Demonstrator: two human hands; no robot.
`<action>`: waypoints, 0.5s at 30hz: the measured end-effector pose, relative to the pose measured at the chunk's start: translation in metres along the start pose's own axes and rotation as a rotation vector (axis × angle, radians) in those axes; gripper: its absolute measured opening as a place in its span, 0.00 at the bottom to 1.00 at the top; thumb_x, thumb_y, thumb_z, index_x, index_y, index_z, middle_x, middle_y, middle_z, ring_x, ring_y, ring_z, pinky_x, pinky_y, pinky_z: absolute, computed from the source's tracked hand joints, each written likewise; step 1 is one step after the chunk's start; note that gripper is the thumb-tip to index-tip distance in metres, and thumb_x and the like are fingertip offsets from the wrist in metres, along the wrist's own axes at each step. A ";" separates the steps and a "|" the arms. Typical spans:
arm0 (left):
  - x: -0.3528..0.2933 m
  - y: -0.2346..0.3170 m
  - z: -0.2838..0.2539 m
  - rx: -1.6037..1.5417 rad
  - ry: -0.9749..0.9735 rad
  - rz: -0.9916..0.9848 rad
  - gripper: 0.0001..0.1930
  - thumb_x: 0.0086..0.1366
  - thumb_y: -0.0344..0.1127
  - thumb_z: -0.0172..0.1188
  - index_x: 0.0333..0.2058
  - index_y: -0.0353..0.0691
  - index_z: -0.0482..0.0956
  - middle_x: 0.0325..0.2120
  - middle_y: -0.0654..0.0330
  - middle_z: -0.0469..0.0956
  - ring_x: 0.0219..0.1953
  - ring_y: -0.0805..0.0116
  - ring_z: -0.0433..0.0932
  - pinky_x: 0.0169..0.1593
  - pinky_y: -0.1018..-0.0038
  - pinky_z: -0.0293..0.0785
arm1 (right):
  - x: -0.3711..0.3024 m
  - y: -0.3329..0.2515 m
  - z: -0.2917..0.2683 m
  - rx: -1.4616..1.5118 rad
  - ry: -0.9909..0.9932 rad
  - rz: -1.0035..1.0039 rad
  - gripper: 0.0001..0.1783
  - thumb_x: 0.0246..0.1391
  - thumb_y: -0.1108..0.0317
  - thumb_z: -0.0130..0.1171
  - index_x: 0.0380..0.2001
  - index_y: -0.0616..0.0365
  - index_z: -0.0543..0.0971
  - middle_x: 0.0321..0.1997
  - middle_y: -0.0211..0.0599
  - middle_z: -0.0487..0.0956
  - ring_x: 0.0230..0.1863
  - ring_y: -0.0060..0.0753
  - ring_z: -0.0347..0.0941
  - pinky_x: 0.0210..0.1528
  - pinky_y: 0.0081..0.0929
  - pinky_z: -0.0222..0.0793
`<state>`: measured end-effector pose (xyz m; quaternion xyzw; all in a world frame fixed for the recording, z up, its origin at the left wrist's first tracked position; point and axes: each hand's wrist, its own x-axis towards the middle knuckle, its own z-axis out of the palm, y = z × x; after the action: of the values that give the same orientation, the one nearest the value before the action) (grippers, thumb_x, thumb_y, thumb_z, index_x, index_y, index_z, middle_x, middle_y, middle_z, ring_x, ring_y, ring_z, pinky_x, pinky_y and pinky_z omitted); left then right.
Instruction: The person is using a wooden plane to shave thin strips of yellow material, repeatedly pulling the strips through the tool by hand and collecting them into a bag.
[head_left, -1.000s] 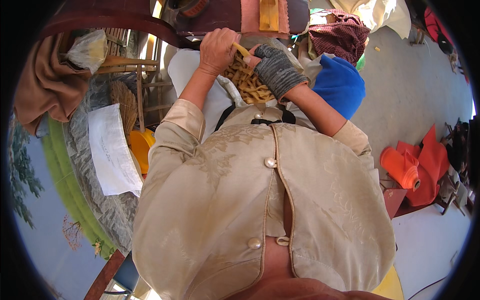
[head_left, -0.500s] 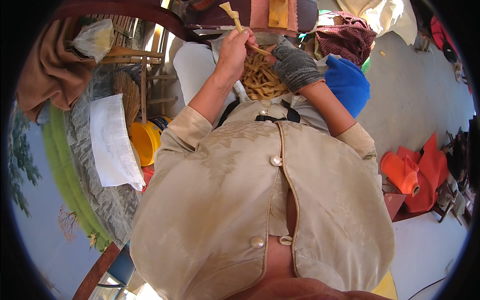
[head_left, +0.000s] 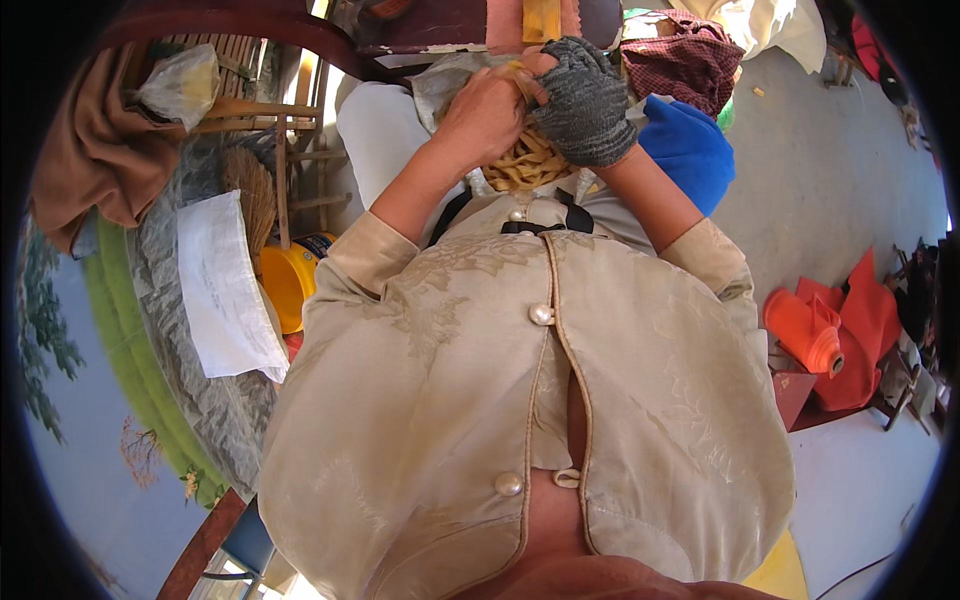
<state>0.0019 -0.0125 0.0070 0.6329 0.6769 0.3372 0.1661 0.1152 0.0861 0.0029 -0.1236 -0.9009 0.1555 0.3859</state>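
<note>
At upper centre of the frame, the bare left hand [head_left: 487,112] and gloved right hand [head_left: 588,98] have closed together, both gripping a yellow strand [head_left: 519,72]. Half a second ago that strand stood raised; it is now drawn down onto the woven basket [head_left: 525,165] just below them.

White sack [head_left: 228,290]: flat, rectangular, lying just left of the yellow bucket [head_left: 290,282], partly covering it.
Clear plastic bag [head_left: 180,85]: crumpled, pale, sitting well above the yellow bucket, on wooden slats.
Labels, signs, screens: none showing.
</note>
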 end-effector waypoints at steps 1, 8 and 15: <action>0.000 0.005 -0.004 0.220 0.042 0.073 0.13 0.57 0.23 0.43 0.41 0.36 0.70 0.36 0.56 0.71 0.38 0.62 0.70 0.45 0.72 0.65 | -0.002 0.001 0.004 0.071 0.005 0.090 0.08 0.49 0.64 0.52 0.31 0.54 0.74 0.28 0.37 0.74 0.33 0.43 0.71 0.38 0.36 0.66; 0.002 0.003 0.002 -0.001 0.469 0.143 0.09 0.60 0.28 0.47 0.39 0.38 0.70 0.31 0.54 0.68 0.34 0.56 0.69 0.38 0.69 0.66 | 0.005 0.009 0.008 0.571 -0.158 0.678 0.17 0.52 0.55 0.52 0.29 0.59 0.77 0.24 0.36 0.75 0.30 0.35 0.73 0.35 0.29 0.67; 0.004 -0.008 -0.001 0.019 0.451 0.122 0.07 0.62 0.33 0.48 0.37 0.37 0.69 0.29 0.56 0.68 0.32 0.59 0.68 0.37 0.69 0.66 | -0.002 -0.009 0.001 0.469 -0.167 0.290 0.14 0.55 0.60 0.50 0.38 0.56 0.75 0.32 0.40 0.75 0.34 0.36 0.73 0.40 0.27 0.67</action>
<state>-0.0047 -0.0090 0.0030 0.5829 0.6606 0.4729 -0.0161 0.1150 0.0770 0.0046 -0.1453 -0.8419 0.4228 0.3021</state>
